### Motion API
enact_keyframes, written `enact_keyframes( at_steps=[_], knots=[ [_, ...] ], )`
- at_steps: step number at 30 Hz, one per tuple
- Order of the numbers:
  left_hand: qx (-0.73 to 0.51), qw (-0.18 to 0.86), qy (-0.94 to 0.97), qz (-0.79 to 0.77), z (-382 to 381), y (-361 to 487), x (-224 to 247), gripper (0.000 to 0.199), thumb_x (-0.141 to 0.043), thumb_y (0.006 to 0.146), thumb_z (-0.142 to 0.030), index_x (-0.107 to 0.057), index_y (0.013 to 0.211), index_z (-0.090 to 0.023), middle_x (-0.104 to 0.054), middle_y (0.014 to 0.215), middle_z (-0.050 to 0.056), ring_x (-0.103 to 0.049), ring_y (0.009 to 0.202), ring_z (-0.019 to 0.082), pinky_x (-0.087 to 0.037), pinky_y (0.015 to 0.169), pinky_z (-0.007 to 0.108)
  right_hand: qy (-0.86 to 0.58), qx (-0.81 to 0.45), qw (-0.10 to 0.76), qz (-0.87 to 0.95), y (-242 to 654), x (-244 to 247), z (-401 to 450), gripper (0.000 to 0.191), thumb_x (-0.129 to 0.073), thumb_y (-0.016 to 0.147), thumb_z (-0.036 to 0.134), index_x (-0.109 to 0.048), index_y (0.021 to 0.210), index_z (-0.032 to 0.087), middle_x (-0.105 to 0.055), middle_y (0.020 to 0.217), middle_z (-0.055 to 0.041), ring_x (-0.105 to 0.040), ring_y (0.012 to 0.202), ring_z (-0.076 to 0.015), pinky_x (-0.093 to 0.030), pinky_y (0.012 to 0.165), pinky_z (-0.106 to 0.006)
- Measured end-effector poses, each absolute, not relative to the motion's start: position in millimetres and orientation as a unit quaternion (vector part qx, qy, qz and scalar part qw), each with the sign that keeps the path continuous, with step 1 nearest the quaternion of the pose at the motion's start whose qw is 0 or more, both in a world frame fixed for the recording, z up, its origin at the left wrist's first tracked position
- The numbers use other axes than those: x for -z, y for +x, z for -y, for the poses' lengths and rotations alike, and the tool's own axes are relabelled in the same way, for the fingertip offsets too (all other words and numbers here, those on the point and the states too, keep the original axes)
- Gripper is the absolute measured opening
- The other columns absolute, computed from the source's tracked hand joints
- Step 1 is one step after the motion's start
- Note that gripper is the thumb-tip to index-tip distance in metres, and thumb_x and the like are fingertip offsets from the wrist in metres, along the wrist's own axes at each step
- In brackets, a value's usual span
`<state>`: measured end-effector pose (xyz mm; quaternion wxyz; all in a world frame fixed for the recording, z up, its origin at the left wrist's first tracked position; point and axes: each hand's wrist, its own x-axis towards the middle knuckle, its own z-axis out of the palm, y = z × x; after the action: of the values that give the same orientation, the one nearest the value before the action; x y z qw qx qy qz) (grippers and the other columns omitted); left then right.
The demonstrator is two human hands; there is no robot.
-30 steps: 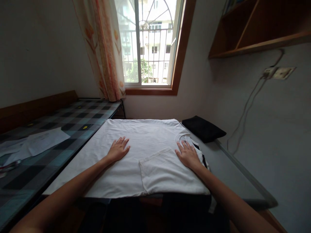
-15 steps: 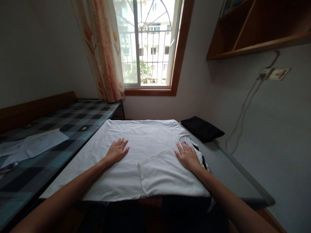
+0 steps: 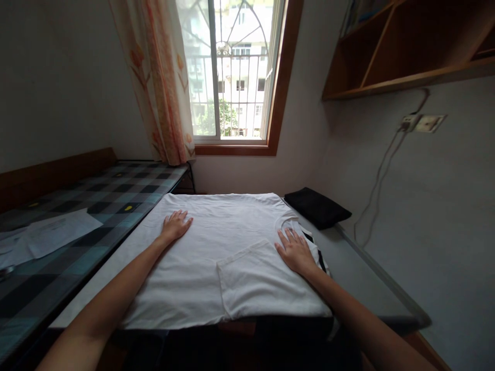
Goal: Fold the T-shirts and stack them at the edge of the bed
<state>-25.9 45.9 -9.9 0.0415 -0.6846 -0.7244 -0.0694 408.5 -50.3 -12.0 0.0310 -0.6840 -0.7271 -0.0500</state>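
A white T-shirt (image 3: pixel 209 226) lies spread across the table, its neckline to the right and its hem toward the left. One short sleeve (image 3: pixel 255 283) is laid over the near part of the body. My left hand (image 3: pixel 177 225) rests flat on the cloth left of the middle, fingers spread. Beside the collar, my right hand (image 3: pixel 297 251) lies flat near the sleeve and shoulder, its fingers also apart. Something with black and white edges shows from under the shirt at the right; what it is I cannot tell.
A folded black cloth (image 3: pixel 317 207) sits at the table's far right. On the left, a bed with a checkered cover (image 3: pixel 143 181) holds paper sheets (image 3: pixel 64 232). A wall socket (image 3: pixel 429 123) with hanging cables and a wooden shelf (image 3: pixel 398 85) are on the right wall.
My left hand has slid away from me and to the left over the shirt, still flat. My right hand stays in about the same place on the cloth. The view has shifted slightly.
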Motion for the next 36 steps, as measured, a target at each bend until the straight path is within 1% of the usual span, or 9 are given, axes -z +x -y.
enact_keyframes(
  at_steps=[6,9,21,25,28,31,34,36],
  knots=[
    [0.039,0.016,-0.682,0.73,-46,-30,12,0.063,-0.025,0.095,-0.052,-0.035,0.147,-0.019,-0.029,0.155,0.011,-0.022,0.144,0.029,-0.017,0.114,0.051,-0.683,0.053,0.031,0.728,409,13,51,0.056,-0.033,0.096,0.043,-0.037,0.147,0.02,-0.032,0.154,-0.011,-0.024,0.142,-0.028,-0.018,0.114,-0.045],
    [0.033,0.015,-0.682,0.731,-45,-29,11,0.063,-0.025,0.095,-0.052,-0.034,0.148,-0.018,-0.026,0.156,0.01,-0.02,0.144,0.029,-0.016,0.114,0.051,-0.682,0.053,0.03,0.729,409,13,51,0.056,-0.032,0.096,0.043,-0.036,0.148,0.02,-0.032,0.154,-0.011,-0.024,0.143,-0.0276,-0.017,0.114,-0.045],
    [0.032,0.026,-0.685,0.727,-35,-25,9,0.063,-0.025,0.095,-0.05,-0.033,0.149,-0.018,-0.028,0.155,0.011,-0.022,0.144,0.03,-0.019,0.114,0.051,-0.678,0.058,0.033,0.732,412,15,57,0.057,-0.032,0.096,0.043,-0.037,0.148,0.02,-0.033,0.154,-0.011,-0.025,0.142,-0.0281,-0.017,0.113,-0.045],
    [0.036,0.027,-0.685,0.727,-37,-26,11,0.062,-0.026,0.095,-0.05,-0.034,0.148,-0.018,-0.029,0.155,0.011,-0.022,0.144,0.031,-0.019,0.114,0.051,-0.677,0.058,0.04,0.733,413,15,55,0.056,-0.033,0.096,0.044,-0.038,0.147,0.02,-0.035,0.153,-0.011,-0.027,0.141,-0.0281,-0.018,0.112,-0.045],
    [0.04,0.03,-0.685,0.727,-38,-27,13,0.063,-0.026,0.095,-0.051,-0.034,0.148,-0.018,-0.029,0.155,0.011,-0.023,0.143,0.031,-0.019,0.114,0.051,-0.67,0.062,0.052,0.738,414,10,54,0.055,-0.037,0.095,0.045,-0.044,0.143,0.019,-0.043,0.147,-0.0123,-0.034,0.136,-0.029,-0.022,0.11,-0.044],
    [0.043,0.033,-0.684,0.727,-38,-26,13,0.063,-0.026,0.095,-0.051,-0.034,0.148,-0.018,-0.03,0.155,0.011,-0.023,0.143,0.031,-0.02,0.113,0.051,-0.658,0.078,0.078,0.745,411,0,49,0.048,-0.041,0.094,0.045,-0.057,0.131,0.019,-0.054,0.136,-0.0129,-0.044,0.125,-0.0295,-0.027,0.105,-0.043],
    [0.045,0.032,-0.684,0.728,-37,-25,13,0.063,-0.026,0.095,-0.051,-0.035,0.148,-0.018,-0.03,0.155,0.011,-0.024,0.143,0.031,-0.02,0.113,0.051,-0.648,0.096,0.116,0.747,404,-11,34,0.041,-0.043,0.094,0.042,-0.064,0.12,0.018,-0.056,0.132,-0.0124,-0.046,0.121,-0.0285,-0.029,0.104,-0.042],
    [0.046,0.032,-0.683,0.728,-36,-24,13,0.062,-0.026,0.095,-0.05,-0.035,0.148,-0.018,-0.03,0.155,0.01,-0.024,0.143,0.031,-0.019,0.114,0.051,-0.634,0.093,0.134,0.756,400,-16,18,0.04,-0.043,0.094,0.041,-0.064,0.121,0.018,-0.055,0.134,-0.012,-0.046,0.122,-0.0274,-0.03,0.103,-0.04]
  ],
)
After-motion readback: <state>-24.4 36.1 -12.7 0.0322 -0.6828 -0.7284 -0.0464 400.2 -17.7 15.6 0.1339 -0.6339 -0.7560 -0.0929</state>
